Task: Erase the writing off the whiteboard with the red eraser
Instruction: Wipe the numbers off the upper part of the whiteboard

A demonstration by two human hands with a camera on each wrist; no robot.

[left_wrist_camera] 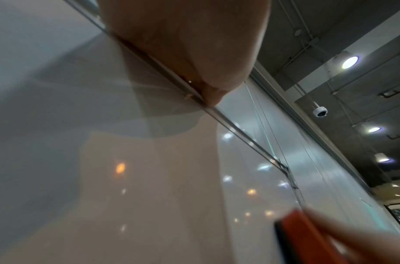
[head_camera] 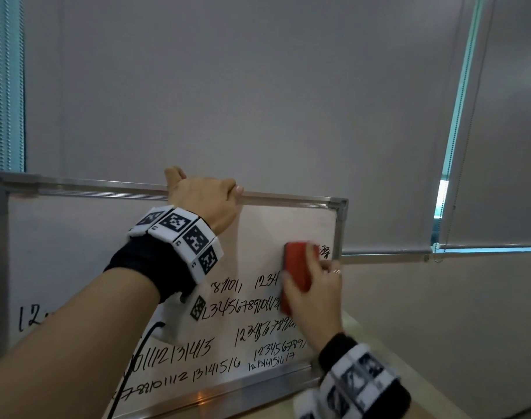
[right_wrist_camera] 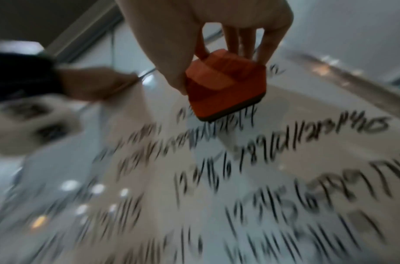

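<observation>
A framed whiteboard [head_camera: 276, 225] stands upright before me, its lower half covered in rows of black handwritten numbers [head_camera: 243, 306]. My left hand [head_camera: 205, 201] grips the top frame rail [head_camera: 288, 201], fingers curled over the edge. My right hand [head_camera: 314, 293] holds the red eraser [head_camera: 297, 272] flat against the board near its right side, thumb on one flank, fingers on the other. A smudge of ink [head_camera: 325, 251] remains right of the eraser. The right wrist view shows the eraser [right_wrist_camera: 226, 85] with its dark felt on the writing [right_wrist_camera: 250, 142], blurred by motion. In the left wrist view the eraser [left_wrist_camera: 307, 239] sits at the bottom.
Grey roller blinds [head_camera: 258, 86] hang behind the board, with a bead cord [head_camera: 466, 146] at right. A pale tabletop [head_camera: 379, 352] supports the board's lower rail [head_camera: 228, 391]. A black cable [head_camera: 131, 373] runs from my left wrist. A ceiling camera [left_wrist_camera: 320, 111] shows overhead.
</observation>
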